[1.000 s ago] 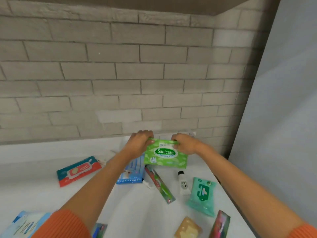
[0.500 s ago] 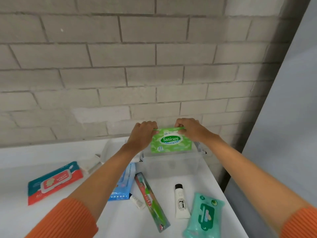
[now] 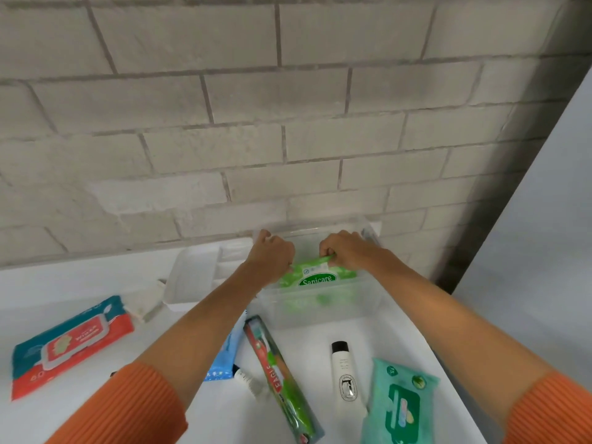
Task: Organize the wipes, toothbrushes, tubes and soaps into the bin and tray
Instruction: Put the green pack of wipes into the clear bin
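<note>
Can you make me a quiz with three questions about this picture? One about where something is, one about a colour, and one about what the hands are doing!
1. Where is the green Sanicare pack?
A. flat on the table
B. partly down inside the clear bin
C. in the white tray

2. What colour is the cap on the white tube?
A. black
B. red
C. yellow

3. What are the hands doing?
A. both pinch the pack's top edge
B. only one holds it
C. neither touches it

Answers:
1 B: the pack's lower part shows blurred through the bin's clear wall.
2 A: the cap is black against the tube's white body.
3 A: the left hand and the right hand each pinch one end of the top edge.
</note>
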`<act>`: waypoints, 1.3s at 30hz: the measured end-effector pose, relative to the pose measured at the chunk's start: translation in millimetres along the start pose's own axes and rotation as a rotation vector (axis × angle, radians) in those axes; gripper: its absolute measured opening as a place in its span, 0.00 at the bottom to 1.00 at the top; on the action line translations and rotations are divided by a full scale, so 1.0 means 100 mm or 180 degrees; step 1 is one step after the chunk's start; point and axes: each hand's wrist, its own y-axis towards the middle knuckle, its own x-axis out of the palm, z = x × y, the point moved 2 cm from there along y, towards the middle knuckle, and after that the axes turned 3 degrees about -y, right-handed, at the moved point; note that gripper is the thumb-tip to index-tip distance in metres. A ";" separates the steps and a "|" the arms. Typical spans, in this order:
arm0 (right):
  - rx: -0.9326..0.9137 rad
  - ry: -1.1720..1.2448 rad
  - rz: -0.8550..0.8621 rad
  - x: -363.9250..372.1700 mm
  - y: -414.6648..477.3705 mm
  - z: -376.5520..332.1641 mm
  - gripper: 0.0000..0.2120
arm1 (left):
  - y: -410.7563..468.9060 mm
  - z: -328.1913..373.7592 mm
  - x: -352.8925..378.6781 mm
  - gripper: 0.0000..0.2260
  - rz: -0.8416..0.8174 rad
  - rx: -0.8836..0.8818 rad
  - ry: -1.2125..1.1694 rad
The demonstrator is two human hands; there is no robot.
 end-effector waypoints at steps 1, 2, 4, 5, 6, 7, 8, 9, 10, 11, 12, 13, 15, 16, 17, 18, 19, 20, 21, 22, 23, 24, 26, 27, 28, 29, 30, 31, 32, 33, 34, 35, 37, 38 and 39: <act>0.0036 -0.0052 -0.0030 0.02 0.02 0.01 0.13 | 0.02 0.01 0.01 0.11 -0.0006 -0.0012 0.0022; 0.0065 -0.0076 -0.0064 0.04 0.04 0.02 0.13 | 0.04 0.03 0.03 0.11 0.0010 -0.0023 0.0035; 0.0042 -0.0098 -0.0115 0.08 0.10 0.04 0.12 | 0.06 0.04 0.03 0.11 0.0034 -0.0073 0.0054; 0.0038 -0.0116 -0.0132 0.10 0.13 0.04 0.12 | 0.07 0.04 0.03 0.11 0.0035 -0.0106 0.0052; 0.0054 -0.0132 -0.0124 0.11 0.15 0.05 0.12 | 0.08 0.05 0.02 0.11 0.0043 -0.0142 0.0052; 0.0079 -0.0127 -0.0108 0.13 0.17 0.06 0.12 | 0.08 0.05 0.01 0.11 0.0066 -0.0171 0.0050; 0.0105 -0.0093 -0.0088 0.13 0.18 0.07 0.12 | 0.07 0.06 -0.01 0.11 0.0115 -0.0185 0.0052; 0.0131 -0.0037 -0.0058 0.14 0.19 0.07 0.12 | 0.07 0.07 -0.03 0.11 0.0185 -0.0187 0.0037; 0.0149 0.0038 -0.0022 0.12 0.18 0.07 0.12 | 0.06 0.08 -0.05 0.12 0.0248 -0.0182 0.0013; 0.0160 0.0133 0.0013 0.10 0.17 0.07 0.11 | 0.05 0.09 -0.08 0.13 0.0299 -0.0177 -0.0008; 0.0161 0.0245 0.0072 0.08 0.14 0.07 0.11 | 0.03 0.11 -0.10 0.14 0.0344 -0.0164 -0.0015; 0.0163 0.0353 0.0153 0.03 0.09 0.06 0.11 | 0.00 0.14 -0.14 0.14 0.0398 -0.0140 -0.0025; 0.0145 0.0583 0.0340 -0.07 -0.01 0.04 0.10 | -0.06 0.19 -0.22 0.16 0.0495 -0.0099 -0.0076; 0.0116 0.0696 0.0433 -0.12 -0.09 0.03 0.10 | -0.10 0.24 -0.27 0.16 0.0550 -0.0069 -0.0108; 0.0083 0.0806 0.0510 -0.17 -0.18 0.02 0.10 | -0.15 0.27 -0.32 0.16 0.0608 -0.0033 -0.0138; 0.0042 0.0911 0.0605 -0.22 -0.29 0.02 0.10 | -0.21 0.32 -0.37 0.16 0.0687 0.0018 -0.0182; -0.0003 0.1009 0.0715 -0.25 -0.38 0.02 0.11 | -0.27 0.36 -0.40 0.16 0.0774 0.0067 -0.0229; -0.0049 0.1073 0.0841 -0.29 -0.52 0.02 0.11 | -0.35 0.43 -0.44 0.16 0.0877 0.0126 -0.0305; -0.0069 0.1123 0.0961 -0.32 -0.62 0.03 0.11 | -0.42 0.47 -0.48 0.15 0.0990 0.0175 -0.0401; -0.0043 0.1192 0.1080 -0.35 -0.75 0.05 0.11 | -0.50 0.53 -0.51 0.15 0.1105 0.0225 -0.0518; 0.0014 0.1272 0.1189 -0.37 -0.86 0.07 0.11 | -0.57 0.58 -0.54 0.14 0.1211 0.0257 -0.0635; 0.0079 0.1351 0.1292 -0.38 -0.98 0.09 0.10 | -0.65 0.65 -0.55 0.14 0.1283 0.0287 -0.0744; 0.0172 0.1386 0.1464 -0.39 -1.18 0.15 0.09 | -0.78 0.78 -0.57 0.14 0.1356 0.0313 -0.0925; 0.0196 0.1329 0.1505 -0.37 -1.28 0.18 0.08 | -0.85 0.85 -0.56 0.14 0.1322 0.0298 -0.0994; 0.0217 0.1256 0.1492 -0.34 -1.37 0.21 0.07 | -0.91 0.92 -0.55 0.15 0.1249 0.0261 -0.1024; 0.0259 0.1191 0.1453 -0.29 -1.48 0.23 0.07 | -0.99 1.00 -0.52 0.15 0.1163 0.0235 -0.1015; 0.0313 0.1164 0.1378 -0.23 -1.56 0.26 0.07 | -1.04 1.07 -0.48 0.15 0.1081 0.0225 -0.0989; 0.0399 0.1161 0.1253 -0.15 -1.65 0.30 0.07 | -1.11 1.15 -0.42 0.15 0.0987 0.0240 -0.0962; 0.0496 0.1147 0.1079 -0.06 -1.73 0.33 0.08 | -1.17 1.22 -0.36 0.16 0.0879 0.0267 -0.0942; 0.0629 0.1137 0.0862 0.04 -1.79 0.36 0.09 | -1.22 1.28 -0.29 0.16 0.0750 0.0301 -0.0937; 0.0761 0.1121 0.0651 0.14 -1.86 0.38 0.10 | -1.27 1.33 -0.21 0.16 0.0607 0.0343 -0.0950; 0.0907 0.1077 0.0436 0.25 -1.95 0.39 0.12 | -1.31 1.39 -0.14 0.17 0.0446 0.0378 -0.0981; 0.1167 0.0860 0.0035 0.44 -2.09 0.40 0.16 | -1.37 1.48 0.01 0.18 0.0138 0.0397 -0.1059; 0.1290 0.0798 -0.0139 0.51 -2.16 0.40 0.17 | -1.39 1.52 0.08 0.18 -0.0019 0.0393 -0.1101; 0.1437 0.0851 -0.0272 0.60 -2.23 0.40 0.18 | -1.41 1.56 0.14 0.19 -0.0167 0.0385 -0.1161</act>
